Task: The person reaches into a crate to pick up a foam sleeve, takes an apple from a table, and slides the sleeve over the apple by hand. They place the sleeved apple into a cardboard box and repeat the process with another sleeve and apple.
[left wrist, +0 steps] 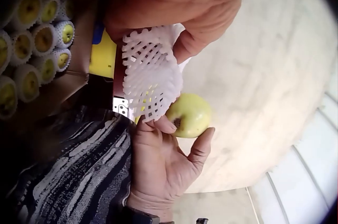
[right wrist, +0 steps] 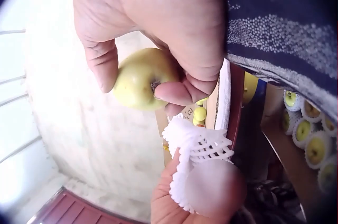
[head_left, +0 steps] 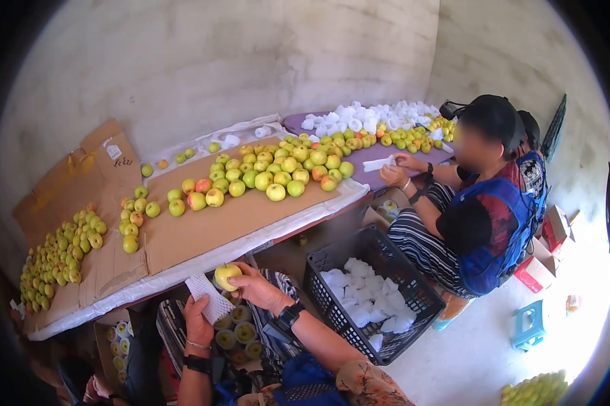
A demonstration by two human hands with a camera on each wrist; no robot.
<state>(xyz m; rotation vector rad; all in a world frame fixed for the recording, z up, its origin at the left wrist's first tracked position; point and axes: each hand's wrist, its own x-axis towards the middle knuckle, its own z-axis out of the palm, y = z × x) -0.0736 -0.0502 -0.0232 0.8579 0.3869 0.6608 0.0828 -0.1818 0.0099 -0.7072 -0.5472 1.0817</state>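
Note:
A yellow-green apple (head_left: 226,277) is pinched between the thumb and fingers of my right hand (head_left: 261,289). In the right wrist view the apple (right wrist: 145,79) shows its dark brown end between the fingertips. My left hand (head_left: 198,325) grips a white foam net sleeve (head_left: 210,298) by one side. The left wrist view has the foam net (left wrist: 150,73) hanging flattened from the left hand (left wrist: 179,13), its lower edge beside the apple and the right fingers. Below both hands stands a carton of net-wrapped apples (head_left: 241,331).
Loose apples (head_left: 275,192) are heaped on a cardboard-covered table (head_left: 203,233). A black crate (head_left: 359,331) of foam nets stands at right. Another person (head_left: 488,203) sits beyond it, holding a foam net (head_left: 378,164). More nets (head_left: 359,118) lie at the table's far end.

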